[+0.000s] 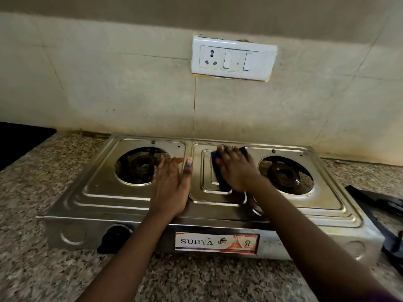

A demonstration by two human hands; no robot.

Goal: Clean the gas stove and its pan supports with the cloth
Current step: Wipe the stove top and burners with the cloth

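Observation:
A two-burner steel gas stove (pixel 122 192) sits on the granite counter, with both pan supports taken off. My right hand (pixel 236 168) presses a dark blue cloth (pixel 218 171) onto the raised middle panel between the burners. My left hand (pixel 172 186) lies flat, fingers spread, on the stove top just right of the left burner (pixel 141 165). The right burner (pixel 285 174) is uncovered. Black pan supports (pixel 383 205) lie on the counter at the stove's right end.
A white socket-and-switch plate (pixel 233 58) hangs on the tiled wall above the stove. A black knob (pixel 114 236) sticks out of the stove's front. A dark surface (pixel 19 140) borders the counter at far left. Speckled counter (pixel 196 277) runs along the front.

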